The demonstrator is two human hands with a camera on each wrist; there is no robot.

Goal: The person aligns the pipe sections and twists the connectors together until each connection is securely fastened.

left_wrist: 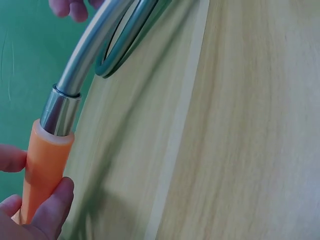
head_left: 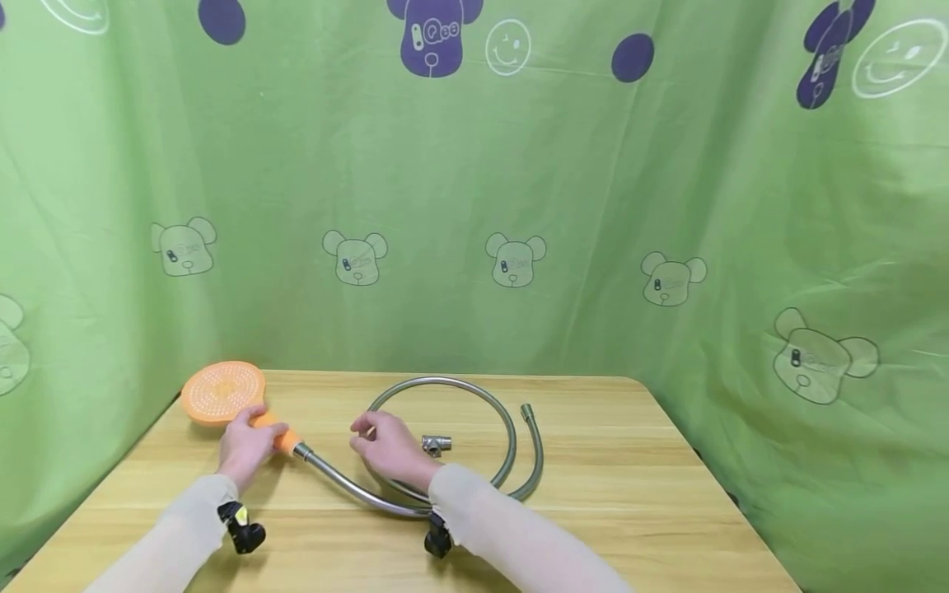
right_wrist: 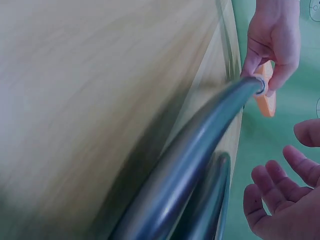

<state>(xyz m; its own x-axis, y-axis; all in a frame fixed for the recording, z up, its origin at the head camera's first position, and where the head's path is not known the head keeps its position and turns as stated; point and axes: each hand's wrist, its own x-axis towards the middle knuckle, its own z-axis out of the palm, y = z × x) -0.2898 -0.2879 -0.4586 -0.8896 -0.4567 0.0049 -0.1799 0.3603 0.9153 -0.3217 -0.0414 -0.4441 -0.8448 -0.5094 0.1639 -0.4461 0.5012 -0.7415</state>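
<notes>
An orange shower head (head_left: pixel 224 394) with a round perforated face lies toward the table's far left. My left hand (head_left: pixel 248 445) grips its handle (left_wrist: pixel 46 165), thumb on one side and fingers on the other. A metal collar (left_wrist: pixel 61 110) joins the handle to a silver shower hose (head_left: pixel 356 492), which loops across the table to a free end (head_left: pixel 527 412) at the right. My right hand (head_left: pixel 393 449) hovers over the loop's left side with fingers loosely bent and nothing between them; the right wrist view shows its palm (right_wrist: pixel 295 215) beside the hose.
Inside the hose loop lies a small chrome tee fitting (head_left: pixel 436 445). The wooden table (head_left: pixel 630 494) has its back edge near a green patterned curtain (head_left: pixel 445 321), which also hangs along both sides.
</notes>
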